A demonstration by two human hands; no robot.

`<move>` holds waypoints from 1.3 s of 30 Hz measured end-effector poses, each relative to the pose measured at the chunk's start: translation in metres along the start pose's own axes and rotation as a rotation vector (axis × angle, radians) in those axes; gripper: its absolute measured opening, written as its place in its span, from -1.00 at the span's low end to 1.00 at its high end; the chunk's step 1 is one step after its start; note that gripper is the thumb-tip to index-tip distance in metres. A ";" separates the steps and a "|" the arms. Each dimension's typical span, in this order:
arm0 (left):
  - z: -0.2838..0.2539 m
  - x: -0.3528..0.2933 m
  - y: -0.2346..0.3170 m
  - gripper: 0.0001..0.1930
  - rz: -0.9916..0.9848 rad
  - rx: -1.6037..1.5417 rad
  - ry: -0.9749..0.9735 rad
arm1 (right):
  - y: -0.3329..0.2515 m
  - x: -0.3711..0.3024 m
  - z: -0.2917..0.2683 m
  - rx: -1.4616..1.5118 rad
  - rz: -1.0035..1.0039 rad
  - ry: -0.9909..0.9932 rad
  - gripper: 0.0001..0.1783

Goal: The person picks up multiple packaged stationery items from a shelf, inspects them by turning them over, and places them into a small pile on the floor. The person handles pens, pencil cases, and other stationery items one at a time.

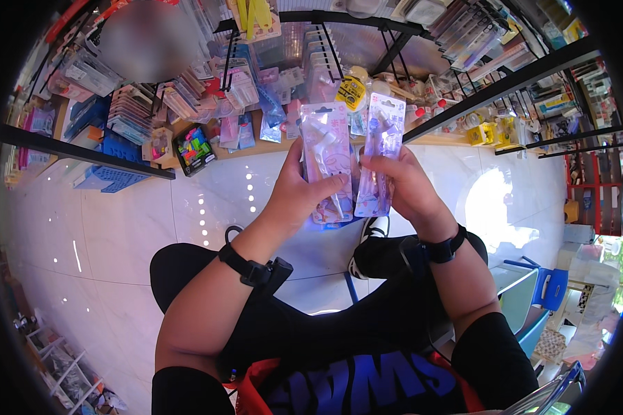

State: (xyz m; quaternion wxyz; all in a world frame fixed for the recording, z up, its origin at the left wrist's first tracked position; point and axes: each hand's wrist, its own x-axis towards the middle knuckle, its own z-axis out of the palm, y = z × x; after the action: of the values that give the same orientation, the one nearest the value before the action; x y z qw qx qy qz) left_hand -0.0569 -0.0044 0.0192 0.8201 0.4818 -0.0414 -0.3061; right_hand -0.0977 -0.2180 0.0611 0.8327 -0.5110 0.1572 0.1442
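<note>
Upright before me, side by side, are two blister packs. My left hand [299,188] is closed on the pink blister pack [331,155], its thumb lying across the front; a slim white tool with two legs shows through the plastic. My right hand [410,185] grips the purple blister pack [382,124] with the thumb over its front. That pack also holds a slender pale tool, partly covered by my thumb. The fingers behind both packs are mostly hidden. I cannot tell whether the packs touch each other near their lower ends.
Ahead, hooks carry hanging packaged goods [128,114] above a wooden shelf [256,146] crowded with small packs. A black box [195,151] of colourful pieces stands at its edge. Black metal bars [457,111] cross right and left. A blue stool [551,289] stands at right.
</note>
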 end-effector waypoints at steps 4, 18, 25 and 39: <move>0.002 -0.003 0.003 -0.11 -0.015 -0.041 -0.007 | 0.006 0.001 0.011 -0.045 -0.055 0.003 -0.58; -0.001 -0.003 0.010 -0.07 -0.062 -0.069 -0.020 | -0.005 -0.002 0.004 -0.260 -0.017 -0.047 -0.59; -0.003 -0.003 0.000 -0.10 -0.054 -0.031 -0.059 | 0.010 0.001 0.005 -0.425 -0.214 -0.085 -0.56; 0.000 -0.005 0.004 -0.18 -0.109 -0.071 0.011 | 0.001 0.010 0.001 -0.397 -0.135 0.023 -0.20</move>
State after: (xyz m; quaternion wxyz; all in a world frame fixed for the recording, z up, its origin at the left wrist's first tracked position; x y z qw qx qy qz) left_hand -0.0595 -0.0005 0.0239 0.8190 0.4554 0.0003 -0.3491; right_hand -0.0891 -0.2164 0.0566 0.7216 -0.6760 0.1006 0.1101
